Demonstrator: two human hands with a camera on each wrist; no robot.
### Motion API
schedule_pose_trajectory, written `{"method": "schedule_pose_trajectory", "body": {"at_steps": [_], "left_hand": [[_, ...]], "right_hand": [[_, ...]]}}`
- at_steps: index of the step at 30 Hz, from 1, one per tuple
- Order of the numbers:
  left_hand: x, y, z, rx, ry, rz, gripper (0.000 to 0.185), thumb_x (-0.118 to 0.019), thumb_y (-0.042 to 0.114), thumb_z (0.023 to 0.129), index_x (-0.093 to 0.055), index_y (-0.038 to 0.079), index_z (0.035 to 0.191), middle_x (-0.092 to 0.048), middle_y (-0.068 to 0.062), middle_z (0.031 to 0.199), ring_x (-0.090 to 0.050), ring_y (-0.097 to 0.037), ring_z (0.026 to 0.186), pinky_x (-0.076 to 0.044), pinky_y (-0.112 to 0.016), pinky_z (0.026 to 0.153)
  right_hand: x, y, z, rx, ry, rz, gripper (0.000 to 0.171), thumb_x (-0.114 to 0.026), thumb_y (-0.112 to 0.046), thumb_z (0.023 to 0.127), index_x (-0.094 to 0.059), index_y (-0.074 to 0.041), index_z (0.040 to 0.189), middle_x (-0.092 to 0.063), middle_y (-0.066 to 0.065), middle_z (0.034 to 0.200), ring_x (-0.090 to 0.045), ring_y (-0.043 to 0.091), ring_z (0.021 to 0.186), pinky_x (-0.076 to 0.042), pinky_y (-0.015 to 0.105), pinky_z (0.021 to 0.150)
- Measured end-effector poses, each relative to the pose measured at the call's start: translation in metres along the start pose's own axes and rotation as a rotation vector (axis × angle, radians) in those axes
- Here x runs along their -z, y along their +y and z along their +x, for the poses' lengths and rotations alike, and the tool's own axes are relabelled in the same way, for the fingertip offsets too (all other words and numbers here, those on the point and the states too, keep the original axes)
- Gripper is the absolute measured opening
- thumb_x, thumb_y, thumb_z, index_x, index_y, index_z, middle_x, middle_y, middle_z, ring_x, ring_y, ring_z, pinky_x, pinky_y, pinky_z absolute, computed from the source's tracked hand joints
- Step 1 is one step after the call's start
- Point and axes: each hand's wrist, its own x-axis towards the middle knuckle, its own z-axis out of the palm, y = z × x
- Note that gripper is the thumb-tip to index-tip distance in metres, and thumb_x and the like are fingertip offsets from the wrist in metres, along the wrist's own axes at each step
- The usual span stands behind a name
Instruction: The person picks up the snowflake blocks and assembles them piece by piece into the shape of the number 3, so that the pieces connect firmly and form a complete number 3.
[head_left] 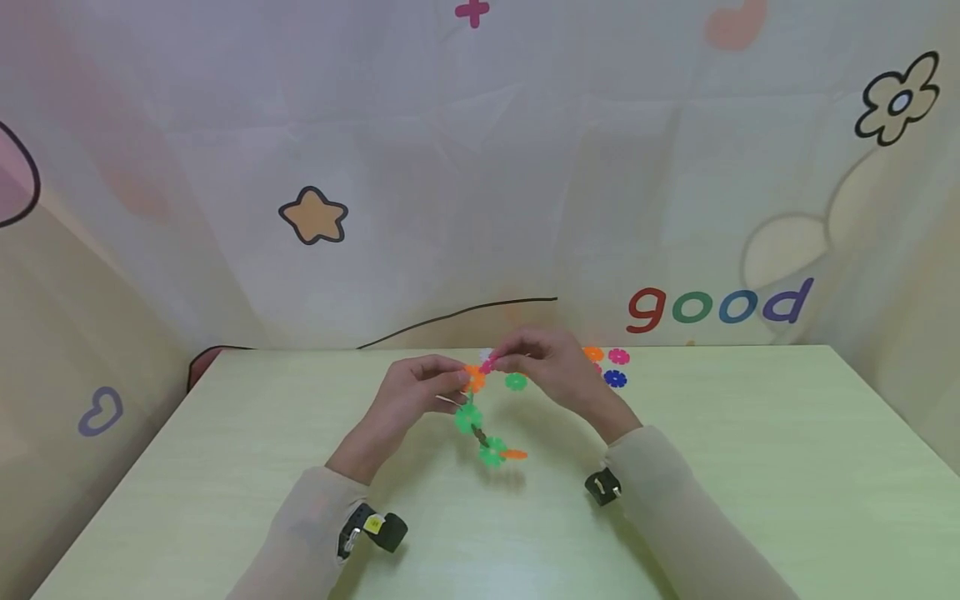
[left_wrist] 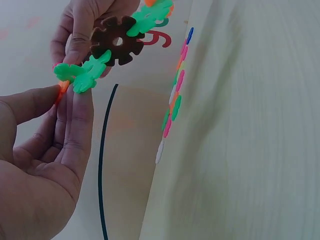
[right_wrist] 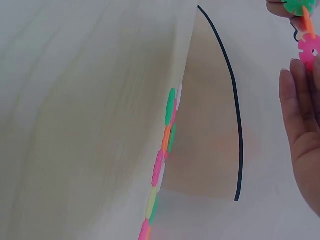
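A chain of notched, flower-shaped plastic discs hangs above the table between the two hands. My left hand pinches the orange disc near its top between thumb and fingers. From the other side, my right hand grips a pink disc that meets the orange one's edge. Below hang a green disc, a brown disc, another green disc and, at the lower end, an orange disc seen edge-on. In the head view the right fingers cover part of the pink disc.
Loose discs lie along the table's far edge behind the hands, among them a green one, a blue one and a pink one. The right hand hides some. A printed cloth rises behind the pale table.
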Motion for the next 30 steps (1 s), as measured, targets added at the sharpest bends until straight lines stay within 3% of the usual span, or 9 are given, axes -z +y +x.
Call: {"method": "schedule_pose_trajectory", "body": {"at_steps": [3, 6, 10, 18, 30], "left_hand": [[0.000, 0.000, 0.000, 0.003, 0.002, 0.001, 0.020, -0.071, 0.010, 0.102, -0.074, -0.005, 0.115, -0.075, -0.010, 0.097, -0.073, -0.021, 0.083, -0.065, -0.035, 0.083], [0.000, 0.000, 0.000, 0.004, 0.000, -0.002, 0.019, -0.071, 0.008, 0.102, -0.074, -0.006, 0.115, -0.075, -0.010, 0.098, -0.073, -0.020, 0.083, -0.065, -0.034, 0.083], [0.000, 0.001, 0.000, 0.004, 0.003, -0.020, 0.019, -0.071, 0.006, 0.102, -0.074, -0.007, 0.115, -0.075, -0.010, 0.098, -0.073, -0.019, 0.082, -0.065, -0.035, 0.083], [0.001, 0.002, 0.000, 0.009, 0.021, -0.041, 0.017, -0.073, 0.006, 0.100, -0.074, -0.007, 0.111, -0.074, -0.009, 0.095, -0.072, -0.019, 0.079, -0.065, -0.035, 0.082], [0.002, -0.003, 0.002, 0.010, 0.003, -0.068, 0.016, -0.074, 0.006, 0.099, -0.074, -0.007, 0.108, -0.073, -0.009, 0.093, -0.071, -0.020, 0.077, -0.065, -0.036, 0.082]], "right_hand": [[-0.002, -0.001, 0.000, 0.001, 0.008, -0.009, 0.009, -0.078, -0.003, 0.096, -0.081, -0.007, 0.103, -0.077, 0.002, 0.099, -0.073, 0.027, 0.096, -0.061, 0.057, 0.090], [-0.005, -0.003, -0.001, 0.014, 0.031, -0.025, 0.009, -0.078, -0.001, 0.095, -0.081, -0.006, 0.102, -0.077, 0.003, 0.099, -0.074, 0.026, 0.095, -0.063, 0.043, 0.086], [-0.010, -0.002, -0.001, 0.075, 0.062, -0.038, 0.009, -0.078, 0.003, 0.094, -0.080, -0.002, 0.100, -0.078, 0.008, 0.098, -0.076, 0.028, 0.093, -0.063, 0.032, 0.082], [-0.017, -0.002, 0.000, 0.170, 0.089, -0.028, 0.011, -0.078, 0.010, 0.090, -0.079, 0.000, 0.095, -0.076, 0.014, 0.095, -0.076, 0.025, 0.090, -0.064, 0.031, 0.080], [-0.017, -0.001, -0.002, 0.129, 0.049, -0.012, 0.013, -0.078, 0.006, 0.092, -0.081, -0.003, 0.100, -0.077, 0.004, 0.097, -0.075, 0.032, 0.095, -0.064, 0.041, 0.085]]}}
